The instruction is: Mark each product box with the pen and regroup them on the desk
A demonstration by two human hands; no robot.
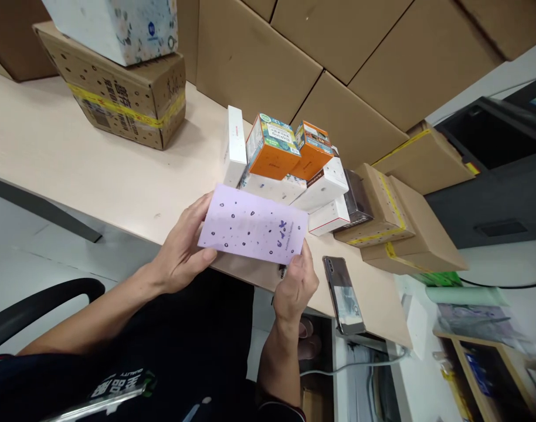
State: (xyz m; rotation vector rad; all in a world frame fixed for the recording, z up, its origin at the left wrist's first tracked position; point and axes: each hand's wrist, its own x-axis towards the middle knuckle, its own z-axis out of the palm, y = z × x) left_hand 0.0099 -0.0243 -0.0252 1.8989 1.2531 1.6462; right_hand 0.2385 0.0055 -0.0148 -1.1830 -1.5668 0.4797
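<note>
Dark fabric shirt with pale printed lettering (175, 363) fills the near foreground, behind a lilac, flat-faced rectangular packet marked with dark rings and dots (246, 225), held up at the near edge of a pale, wood-toned worktop (131, 181). Its long axis runs left to right, the right end slightly nearer. The bare left grip (182, 255) is clamped on the left end; the bare right grip (298, 281) pinches the near right corner. Neither is closer: the packet lies directly between them. Just beyond stand 2 orange-and-blue printed cardboard boxes (272, 162); a dark, rectangular smartphone (342, 293) lies to the right. Hidden are the packet's underside and the fingertips behind it, leaving its thickness unclear. Its fine print is too small to read. At far left, a white, floral-printed carton (122, 26) is cut off.
</note>
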